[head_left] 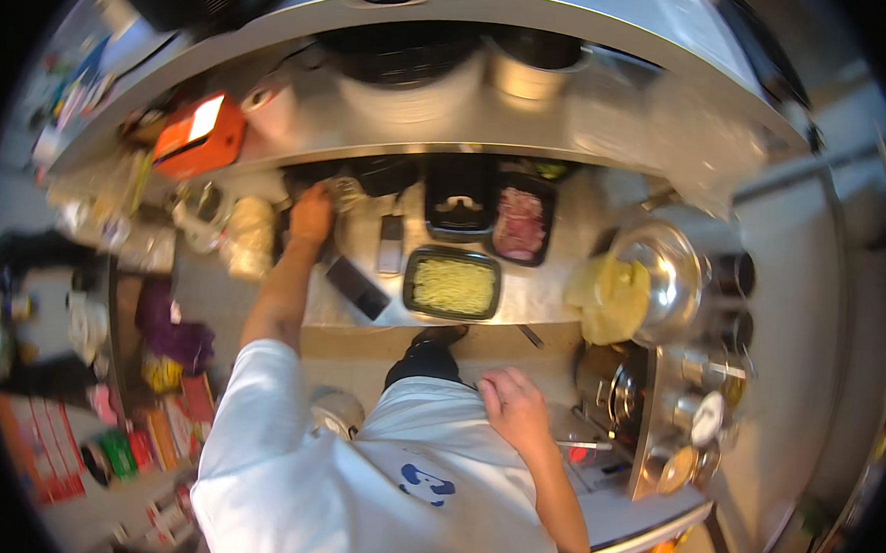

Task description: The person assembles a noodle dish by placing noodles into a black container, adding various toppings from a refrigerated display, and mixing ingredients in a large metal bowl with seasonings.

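My left hand [312,216] reaches over the left part of the steel counter [547,292]. Its fingers bend down beside dark items and a crumpled clear plastic piece [347,191]; they are smeared and partly hidden, so I cannot tell if they grip anything. Near that forearm lie a dark flat rectangular object [357,288], perhaps a phone, and a small upright grey device [390,246]. My right hand [516,409] rests at my waist, fingers loosely extended and holding nothing. In front of me sits a black tray of pale yellow thin strips [453,285].
Behind that stand a black tray [459,227] and another holding pink raw meat [521,221]. To the right is a steel bowl [673,279] with a yellowish cloth or bag [607,300]. An orange box [200,136] and paper roll [269,107] stand back left, below an overhead shelf [537,11].
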Motion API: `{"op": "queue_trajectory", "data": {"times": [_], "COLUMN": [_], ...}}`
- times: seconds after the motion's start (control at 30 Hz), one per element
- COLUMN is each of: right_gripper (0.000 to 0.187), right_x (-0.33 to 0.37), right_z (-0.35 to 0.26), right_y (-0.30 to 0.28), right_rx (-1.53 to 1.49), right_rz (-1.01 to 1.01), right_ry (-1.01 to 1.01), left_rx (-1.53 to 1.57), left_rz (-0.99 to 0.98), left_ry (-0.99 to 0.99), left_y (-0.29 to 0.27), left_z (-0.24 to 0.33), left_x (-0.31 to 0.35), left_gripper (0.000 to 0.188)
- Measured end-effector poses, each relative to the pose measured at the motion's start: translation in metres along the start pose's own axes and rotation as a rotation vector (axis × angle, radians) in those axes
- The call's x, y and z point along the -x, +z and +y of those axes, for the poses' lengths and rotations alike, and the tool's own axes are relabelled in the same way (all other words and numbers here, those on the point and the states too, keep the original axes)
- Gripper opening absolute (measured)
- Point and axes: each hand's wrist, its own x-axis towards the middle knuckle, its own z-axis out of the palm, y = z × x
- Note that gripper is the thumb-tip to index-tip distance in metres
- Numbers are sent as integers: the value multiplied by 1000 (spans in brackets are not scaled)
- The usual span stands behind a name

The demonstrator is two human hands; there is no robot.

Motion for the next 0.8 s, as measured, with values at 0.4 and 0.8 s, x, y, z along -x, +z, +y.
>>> {"op": "queue_trajectory", "data": {"times": [0.4, 0.8], "right_gripper": [13, 9], "right_x": [49, 63], "right_z": [66, 44], "right_y": [9, -30], "right_rx": [-94, -138], "right_rz": [291, 857], "right_ry": [20, -113], "left_rx": [526, 717], "left_rz": [167, 106], "left_ry": [809, 1649], "left_y": [25, -31], "left_z": [42, 303], "left_x": [39, 209], "left_gripper": [48, 28]}}
